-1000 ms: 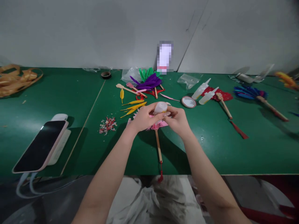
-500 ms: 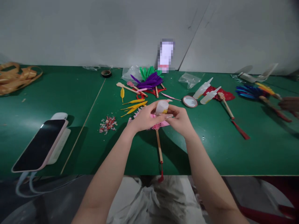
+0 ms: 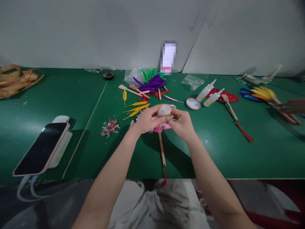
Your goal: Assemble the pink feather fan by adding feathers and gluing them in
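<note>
Pink fan (image 3: pixel 159 129) feathered, yellow feathers (image 3: pixel 124 97) loose; left hand (image 3: pixel 145 121) fingers curled round bottle (image 3: pixel 164 110), right hand (image 3: pixel 183 123) fingers bunched beside, hold unclear.

The table (image 3: pixel 214 143) is green and the wall (image 3: pixel 119 35) is gray. Some feathers (image 3: pixel 153 83) are purple, some green (image 3: pixel 150 74). The fan (image 3: pixel 160 127) is pink with a red tassel (image 3: pixel 163 181). The far fan (image 3: pixel 262 93) is yellow, orange and blue. The scraps (image 3: pixel 110 128) are speckled red and white. The phone (image 3: pixel 43 148) is black with a pink edge.
</note>
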Tool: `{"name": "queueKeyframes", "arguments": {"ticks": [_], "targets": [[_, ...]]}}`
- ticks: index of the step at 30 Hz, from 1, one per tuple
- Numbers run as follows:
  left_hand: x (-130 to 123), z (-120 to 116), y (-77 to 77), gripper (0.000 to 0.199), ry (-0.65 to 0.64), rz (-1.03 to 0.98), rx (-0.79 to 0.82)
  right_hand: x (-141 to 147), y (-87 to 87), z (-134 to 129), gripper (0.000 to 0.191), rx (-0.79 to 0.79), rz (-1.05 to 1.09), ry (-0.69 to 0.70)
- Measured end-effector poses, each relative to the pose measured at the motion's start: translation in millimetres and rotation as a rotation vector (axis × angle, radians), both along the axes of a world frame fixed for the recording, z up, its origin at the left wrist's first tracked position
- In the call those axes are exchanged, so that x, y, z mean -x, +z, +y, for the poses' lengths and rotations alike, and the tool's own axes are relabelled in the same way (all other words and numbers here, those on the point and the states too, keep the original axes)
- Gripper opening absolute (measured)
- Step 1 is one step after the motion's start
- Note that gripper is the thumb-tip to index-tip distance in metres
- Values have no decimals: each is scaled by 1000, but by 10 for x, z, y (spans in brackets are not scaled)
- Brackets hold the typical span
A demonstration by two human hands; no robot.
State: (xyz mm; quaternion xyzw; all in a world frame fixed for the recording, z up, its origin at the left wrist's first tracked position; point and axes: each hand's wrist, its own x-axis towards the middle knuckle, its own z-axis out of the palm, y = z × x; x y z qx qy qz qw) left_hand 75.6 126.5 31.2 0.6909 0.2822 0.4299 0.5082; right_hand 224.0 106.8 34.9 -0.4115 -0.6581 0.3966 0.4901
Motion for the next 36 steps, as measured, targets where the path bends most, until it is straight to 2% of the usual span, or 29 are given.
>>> {"name": "queueKeyframes", "arguments": {"ticks": [8, 21, 36], "targets": [[-8, 4, -23, 45, 42, 29, -12, 31, -3, 18, 16, 19, 36, -27], [-53, -46, 7, 37, 153, 82, -112, 30, 4, 47, 13, 44, 109, -35], [-49, -73, 93, 38, 177, 58, -160, 35, 81, 24, 15, 26, 83, -74]]}}
